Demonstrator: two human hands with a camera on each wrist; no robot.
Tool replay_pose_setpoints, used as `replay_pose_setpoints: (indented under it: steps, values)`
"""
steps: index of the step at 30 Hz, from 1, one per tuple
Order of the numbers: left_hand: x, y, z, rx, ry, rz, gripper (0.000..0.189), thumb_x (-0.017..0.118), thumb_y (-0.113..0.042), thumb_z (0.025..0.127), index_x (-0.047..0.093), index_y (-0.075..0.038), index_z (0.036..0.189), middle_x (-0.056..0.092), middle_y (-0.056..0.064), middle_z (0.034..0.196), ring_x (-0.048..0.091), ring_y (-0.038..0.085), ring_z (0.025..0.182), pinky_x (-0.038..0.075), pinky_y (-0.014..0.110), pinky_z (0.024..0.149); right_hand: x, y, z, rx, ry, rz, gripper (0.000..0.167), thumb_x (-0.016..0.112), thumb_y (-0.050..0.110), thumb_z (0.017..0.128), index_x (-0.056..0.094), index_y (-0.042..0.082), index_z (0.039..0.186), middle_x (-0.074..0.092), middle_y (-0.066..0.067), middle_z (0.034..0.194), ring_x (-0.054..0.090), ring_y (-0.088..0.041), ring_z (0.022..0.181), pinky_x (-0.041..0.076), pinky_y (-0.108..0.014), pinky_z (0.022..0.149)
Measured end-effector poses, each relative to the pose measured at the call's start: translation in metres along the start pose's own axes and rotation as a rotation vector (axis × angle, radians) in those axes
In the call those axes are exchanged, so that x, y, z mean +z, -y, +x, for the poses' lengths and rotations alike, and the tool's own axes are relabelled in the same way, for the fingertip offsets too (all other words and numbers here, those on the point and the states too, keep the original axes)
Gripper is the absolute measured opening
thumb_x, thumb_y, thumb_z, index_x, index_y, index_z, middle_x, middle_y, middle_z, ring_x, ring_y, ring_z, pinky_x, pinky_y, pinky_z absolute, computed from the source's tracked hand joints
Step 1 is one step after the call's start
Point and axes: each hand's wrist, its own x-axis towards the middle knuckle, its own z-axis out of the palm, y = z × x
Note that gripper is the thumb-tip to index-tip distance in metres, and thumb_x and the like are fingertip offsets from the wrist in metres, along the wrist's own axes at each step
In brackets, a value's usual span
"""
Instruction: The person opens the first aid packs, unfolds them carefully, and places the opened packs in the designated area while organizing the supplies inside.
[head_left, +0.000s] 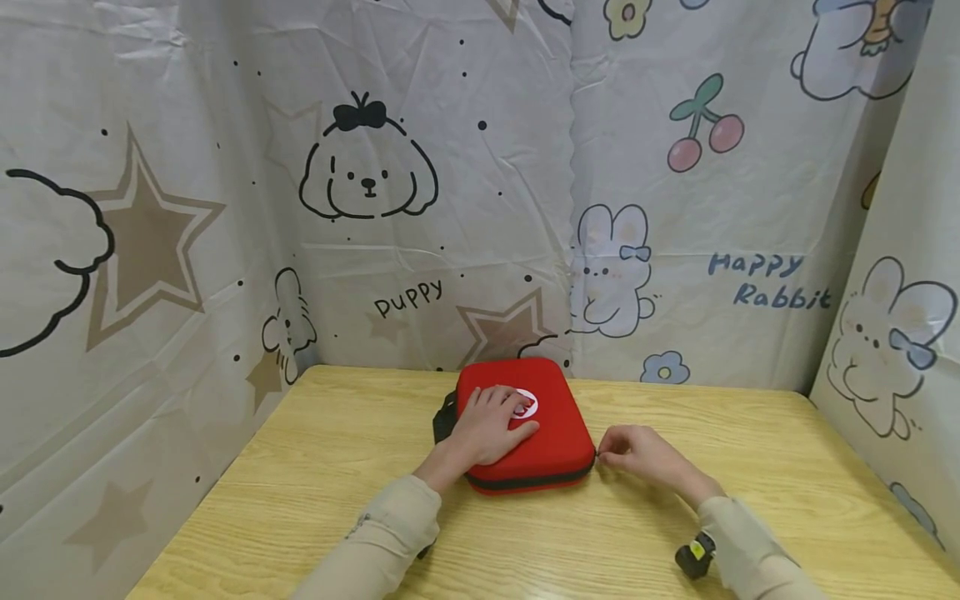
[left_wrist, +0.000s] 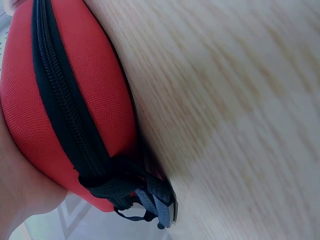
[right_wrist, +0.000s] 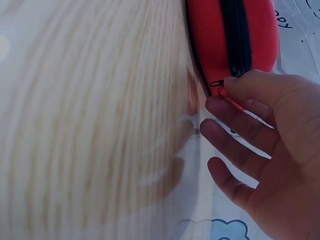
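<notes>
A red zip-up case (head_left: 555, 450) with a white round emblem (head_left: 531, 402) lies flat on the table. Across its lid rests my left hand (head_left: 487, 427), fingers spread, partly covering the emblem. At the case's near right corner, my right hand (head_left: 647, 454) pinches a zipper pull between thumb and index finger. In the right wrist view the black pull (right_wrist: 216, 83) shows at the thumb tip, with the other fingers loosely bent. The black zipper (left_wrist: 60, 95) is closed along the side seen in the left wrist view. A dark strap with a clip (left_wrist: 159, 202) hangs at the case's left end.
The wooden table (head_left: 337, 467) extends to both sides and in front of the case. Behind and at the sides hang printed curtains (head_left: 420, 250), close to the table's far edge. A small black wrist device (head_left: 696, 556) sits below the right sleeve.
</notes>
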Motion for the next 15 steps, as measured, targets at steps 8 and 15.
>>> replay_pose_setpoints:
  steps: [8,15]
  values:
    - [-0.0013,-0.0017,-0.0004,-0.01,0.002,0.012,0.048,0.047,-0.058,0.098,0.055,-0.026,0.133,0.049,0.0,0.141,0.041,0.023,0.136,0.023,0.053,0.119,-0.0028,-0.0033,-0.0035,-0.065,-0.03,-0.01,0.004,0.068,0.01,0.09,0.069,0.013,0.093,0.071,0.003,0.087,0.057,0.001,0.078,0.049,-0.023,0.072]
    - [0.0,-0.0051,-0.0003,-0.047,-0.01,0.008,0.048,0.05,-0.057,0.096,0.055,-0.026,0.132,0.049,0.001,0.141,0.042,0.021,0.135,0.025,0.052,0.119,-0.0059,-0.0049,-0.0067,-0.076,-0.001,0.017,0.005,0.068,0.012,0.092,0.072,0.012,0.096,0.072,0.004,0.089,0.059,0.002,0.079,0.051,-0.022,0.072]
